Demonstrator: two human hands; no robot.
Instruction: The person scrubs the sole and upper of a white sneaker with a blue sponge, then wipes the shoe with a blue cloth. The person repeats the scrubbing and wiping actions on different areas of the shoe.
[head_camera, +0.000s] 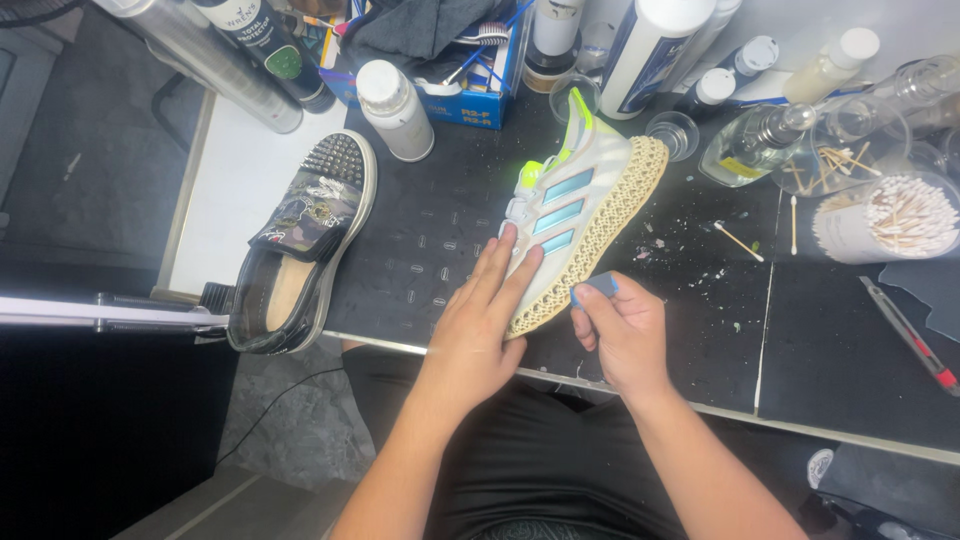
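A white sneaker (585, 215) with blue stripes, neon yellow trim and a cream lattice sole lies on its side on the black work mat (420, 250). My left hand (480, 320) rests flat on the sneaker's upper near the heel, fingers spread, holding it down. My right hand (620, 335) pinches a small blue pad (597, 287) against the lattice sole's edge.
A dark slip-on shoe (305, 240) with spikes hangs over the mat's left edge. Bottles, a white jar (395, 110) and a blue box (460, 70) crowd the back. A cup of cotton swabs (890, 220) and a utility knife (908, 335) lie to the right.
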